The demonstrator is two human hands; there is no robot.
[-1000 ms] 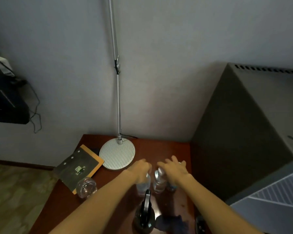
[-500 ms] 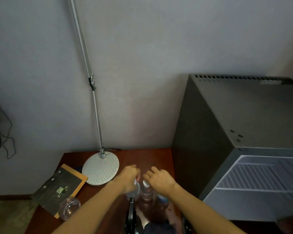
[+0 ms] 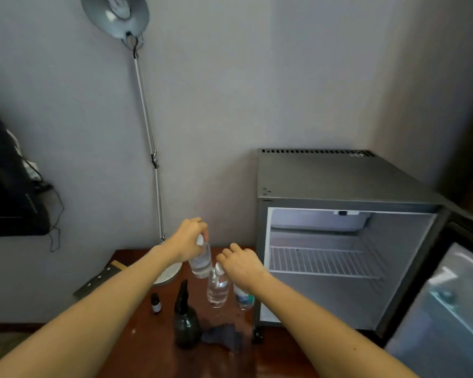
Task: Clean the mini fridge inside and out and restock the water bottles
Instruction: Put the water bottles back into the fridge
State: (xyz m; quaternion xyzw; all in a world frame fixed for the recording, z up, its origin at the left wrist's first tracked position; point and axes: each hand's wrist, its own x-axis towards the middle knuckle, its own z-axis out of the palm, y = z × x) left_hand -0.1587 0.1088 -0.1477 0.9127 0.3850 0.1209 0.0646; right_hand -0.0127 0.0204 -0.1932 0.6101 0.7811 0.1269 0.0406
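A clear water bottle (image 3: 201,262) is gripped at its cap by the left hand (image 3: 189,241), fingers curled round the top, and is held tilted above the wooden table (image 3: 148,339). A 2nd water bottle (image 3: 217,290) is pinched at the neck by the right hand (image 3: 241,265), just beside and lower than the 1st; whether its base touches the table cannot be told. A 3rd bottle (image 3: 243,298), blue-labelled, is seen upright on the table, close to the left wall of the mini fridge (image 3: 333,178). The fridge is open, its door (image 3: 448,309) swung to the right, and 1 white wire shelf (image 3: 320,262) is visible inside. Nearer the camera, a dark spray bottle (image 3: 185,321), a small dropper bottle (image 3: 155,303) and a crumpled dark cloth (image 3: 225,337) are found on the table. A desk lamp (image 3: 115,15) is stood at the table's back edge.
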